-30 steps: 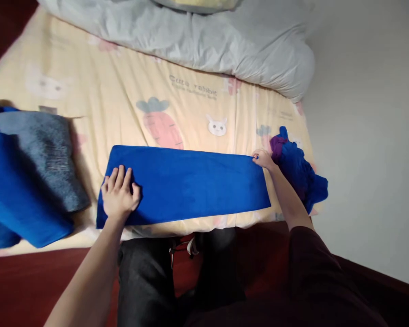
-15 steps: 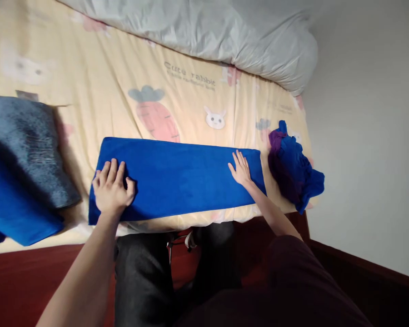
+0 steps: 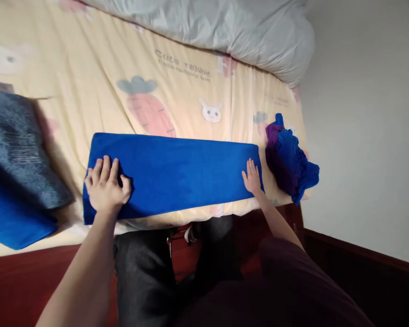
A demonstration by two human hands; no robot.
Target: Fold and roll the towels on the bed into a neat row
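Note:
A blue cloth (image 3: 177, 175), folded into a long flat strip like a towel, lies crosswise on the bed in front of me. My left hand (image 3: 107, 186) rests flat on its left end, fingers spread, with nothing in the grasp. On the right end lies my right hand (image 3: 252, 177), palm down and fingers stretched out, close to the short edge. The underside of the cloth is hidden.
Right of the strip sits a crumpled blue and purple cloth heap (image 3: 288, 159). To the left are a grey-blue cloth (image 3: 23, 150) and a folded blue cloth (image 3: 17, 213). A grey quilt (image 3: 207, 27) lies behind on the patterned sheet (image 3: 187, 109). A wall (image 3: 361, 136) stands at right.
My right hand has slid toward the right end and the near edge of the blue cloth. My left hand stays on the left end. The view has shifted slightly.

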